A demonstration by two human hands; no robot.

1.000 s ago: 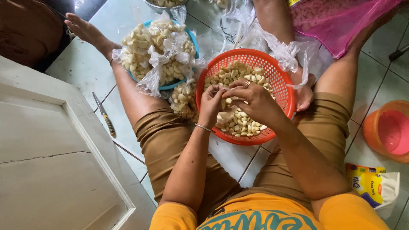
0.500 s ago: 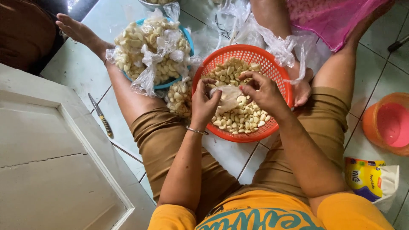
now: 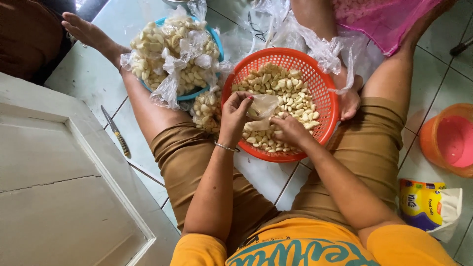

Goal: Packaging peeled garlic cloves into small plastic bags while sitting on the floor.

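Both hands hold a small clear plastic bag (image 3: 261, 111) over the round orange plastic basket (image 3: 327, 106) of peeled garlic cloves (image 3: 286, 93). The left hand (image 3: 235, 116) pinches its top edge; the right hand (image 3: 290, 129) grips its bottom.

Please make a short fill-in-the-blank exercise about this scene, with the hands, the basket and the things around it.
1. Both hands, the left hand and the right hand, hold open a small clear ____ over the cloves.
2. The peeled garlic cloves lie in a round ____ basket.
3. Tied bags of cloves are piled in a ____ bowl.
4. A knife lies on the tiled ____.

Missing words: plastic bag; orange; blue; floor
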